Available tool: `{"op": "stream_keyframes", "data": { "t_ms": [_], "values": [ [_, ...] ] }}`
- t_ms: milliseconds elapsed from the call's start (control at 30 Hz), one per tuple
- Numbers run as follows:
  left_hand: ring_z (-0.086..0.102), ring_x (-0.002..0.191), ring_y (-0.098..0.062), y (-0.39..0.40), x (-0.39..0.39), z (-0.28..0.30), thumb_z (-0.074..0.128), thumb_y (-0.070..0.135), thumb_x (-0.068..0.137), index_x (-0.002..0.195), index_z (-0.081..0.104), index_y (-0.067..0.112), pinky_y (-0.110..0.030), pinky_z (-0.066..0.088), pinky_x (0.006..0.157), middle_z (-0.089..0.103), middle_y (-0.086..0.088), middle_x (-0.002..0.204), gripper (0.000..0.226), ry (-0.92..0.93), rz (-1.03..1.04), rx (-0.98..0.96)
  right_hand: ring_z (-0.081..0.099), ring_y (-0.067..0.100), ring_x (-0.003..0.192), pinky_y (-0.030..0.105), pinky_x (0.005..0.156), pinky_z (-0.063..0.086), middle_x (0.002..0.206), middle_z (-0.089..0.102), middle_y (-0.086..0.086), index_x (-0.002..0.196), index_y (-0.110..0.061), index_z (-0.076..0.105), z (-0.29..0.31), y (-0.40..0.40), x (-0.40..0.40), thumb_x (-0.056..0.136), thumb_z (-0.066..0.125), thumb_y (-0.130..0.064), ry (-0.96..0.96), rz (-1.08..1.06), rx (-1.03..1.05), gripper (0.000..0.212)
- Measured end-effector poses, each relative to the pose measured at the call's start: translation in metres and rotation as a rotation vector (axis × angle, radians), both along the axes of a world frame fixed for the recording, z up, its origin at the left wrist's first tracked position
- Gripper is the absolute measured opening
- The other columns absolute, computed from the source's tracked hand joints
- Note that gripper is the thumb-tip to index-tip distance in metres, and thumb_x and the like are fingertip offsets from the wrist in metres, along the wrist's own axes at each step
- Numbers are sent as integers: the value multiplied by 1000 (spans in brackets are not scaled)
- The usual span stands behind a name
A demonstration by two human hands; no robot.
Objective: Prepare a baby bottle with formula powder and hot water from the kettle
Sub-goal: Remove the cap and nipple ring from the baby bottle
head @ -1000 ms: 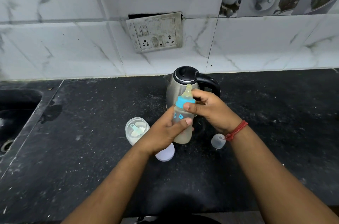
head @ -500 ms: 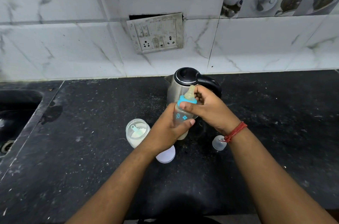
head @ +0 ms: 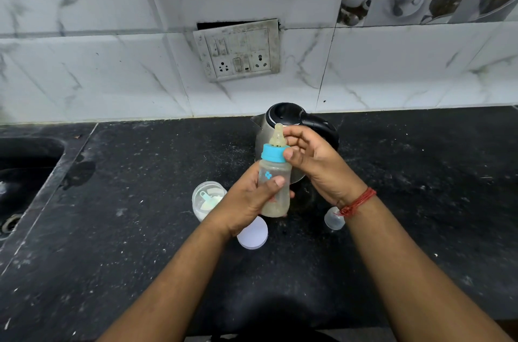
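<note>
I hold a clear baby bottle (head: 276, 176) upright above the black counter, with cloudy pale liquid in its lower part. My left hand (head: 246, 201) wraps its body. My right hand (head: 314, 165) pinches the blue ring cap (head: 272, 153) below the yellowish nipple (head: 278, 137). Behind the bottle stands a steel kettle (head: 283, 117) with a black lid and handle. An open formula tub (head: 206, 200) with a scoop in it sits to the left, its white lid (head: 253, 233) lying flat beneath my left wrist.
A clear bottle cover (head: 333, 219) lies on the counter under my right wrist. A dark sink (head: 25, 173) is set into the counter at far left. A switch and socket plate (head: 238, 51) hangs on the tiled wall behind the kettle.
The bottle sits slightly higher in my hands than before. My right fingers have shifted around the blue ring cap, with my thumb now on its front.
</note>
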State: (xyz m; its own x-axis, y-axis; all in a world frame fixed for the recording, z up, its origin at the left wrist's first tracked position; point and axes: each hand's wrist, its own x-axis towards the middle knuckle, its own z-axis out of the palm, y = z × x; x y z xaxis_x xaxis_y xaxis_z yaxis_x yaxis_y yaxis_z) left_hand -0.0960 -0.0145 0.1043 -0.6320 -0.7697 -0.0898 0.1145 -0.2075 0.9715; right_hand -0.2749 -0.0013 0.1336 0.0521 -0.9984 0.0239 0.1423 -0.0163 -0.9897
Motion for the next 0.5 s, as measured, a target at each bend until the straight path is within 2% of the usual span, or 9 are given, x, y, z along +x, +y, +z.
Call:
{"op": "stream_keyframes", "data": {
  "t_ms": [67, 133, 200, 300, 367, 433, 500],
  "values": [
    [68, 95, -7, -1, -1, 1, 71, 35, 96, 127, 56, 23, -25, 55, 80, 71, 7, 104, 37, -86, 53, -96, 59, 4, 93, 19, 84, 51, 103, 61, 3, 120, -9, 60, 3, -1, 0, 75, 87, -35, 117, -81, -7, 59],
    [66, 92, 1, -1, -3, 0, 68, 29, 97, 123, 56, 29, -22, 54, 80, 70, 12, 103, 30, -172, 103, -211, 59, 7, 91, 24, 85, 54, 103, 63, 12, 115, -6, 62, 3, -2, 1, 77, 84, -30, 202, -93, -9, 50],
    [66, 92, 2, -1, -6, 0, 68, 27, 98, 122, 55, 33, -22, 54, 80, 69, 12, 104, 28, -204, 128, -266, 61, 15, 95, 31, 89, 57, 112, 64, 22, 117, -5, 63, 2, -2, 1, 82, 82, -24, 241, -105, -25, 44],
    [67, 100, -4, -1, -5, 4, 69, 35, 96, 126, 55, 31, -26, 56, 87, 71, 6, 111, 34, -155, 88, -226, 63, 13, 97, 29, 87, 54, 109, 66, 13, 119, -3, 65, 5, -1, 1, 85, 76, -18, 183, -87, -42, 38],
    [69, 105, -14, -1, -3, 4, 71, 40, 96, 130, 55, 29, -33, 58, 91, 72, 1, 113, 39, -110, 38, -169, 64, 16, 100, 36, 86, 51, 111, 68, 8, 121, -6, 66, 7, 2, 1, 86, 68, -17, 95, -33, -27, 37],
    [71, 103, -21, 1, -2, 4, 68, 40, 91, 132, 55, 26, -36, 59, 86, 73, 3, 110, 45, -45, 8, -93, 65, 17, 104, 41, 83, 50, 115, 71, 3, 129, -12, 62, 7, 5, 1, 89, 60, -14, -4, 28, -6, 41],
    [72, 101, -22, 2, -1, 3, 68, 44, 88, 131, 55, 24, -36, 58, 81, 72, 5, 108, 49, -9, -3, -57, 65, 20, 116, 42, 90, 51, 127, 69, 5, 139, -15, 55, 7, 5, 1, 90, 59, -16, -57, 59, 3, 49]
  ]
}}
